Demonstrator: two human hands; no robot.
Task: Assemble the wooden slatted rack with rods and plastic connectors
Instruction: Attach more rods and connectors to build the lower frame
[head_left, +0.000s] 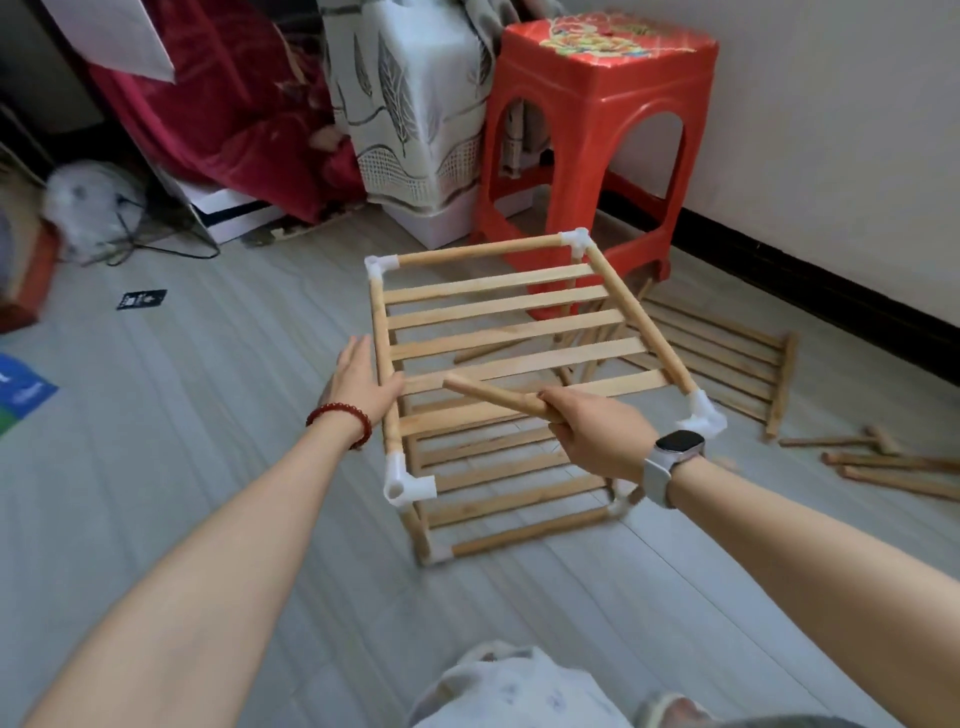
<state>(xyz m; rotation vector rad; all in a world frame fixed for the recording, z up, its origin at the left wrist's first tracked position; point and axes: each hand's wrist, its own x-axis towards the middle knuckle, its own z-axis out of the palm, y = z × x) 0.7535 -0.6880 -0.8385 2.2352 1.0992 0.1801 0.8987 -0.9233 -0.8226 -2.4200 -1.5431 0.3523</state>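
Wooden rack (498, 395) roughly half built, standing on the floor (182, 415): two slatted tiers joined by upright rods, white plastic connectors (410, 486) at the corners, near-left socket open and waiting. Left hand (363, 379) with flat fingers, grip apart, steadying the top tier's left rail. Right hand (597, 431) with grip clamped on a loose rod (493, 396) above the slats. Still unfitted: another slatted panel (727, 364) flat on the floor behind, spare rods (893, 467) to the right. Red stool (597, 156) crowding the far corner.
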